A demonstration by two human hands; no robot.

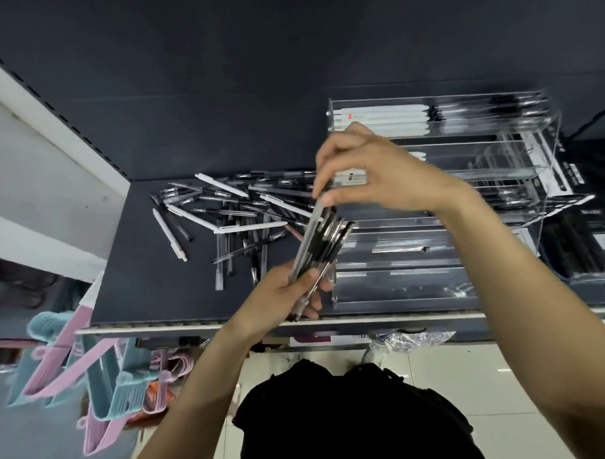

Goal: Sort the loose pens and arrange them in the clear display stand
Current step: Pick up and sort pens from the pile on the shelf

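My left hand [283, 295] grips a bundle of clear and black pens [320, 249] held upright over the shelf's front edge. My right hand [371, 168] is above it and pinches the top end of one frosted pen [313, 225] in that bundle. A heap of loose pens [232, 214], white, clear and black, lies on the dark shelf to the left. The clear display stand [497, 147] rises in tiers at the right. Its top tier holds white pens [383, 118] and black-capped ones; the lower front tiers [399, 287] look nearly bare.
The dark shelf [141, 269] ends at a pale front rail [160, 327]. Pink and blue plastic hangers [93, 370] hang below at the left. A black box of stock [583, 247] stands right of the stand. A white upright [51, 135] borders the shelf on the left.
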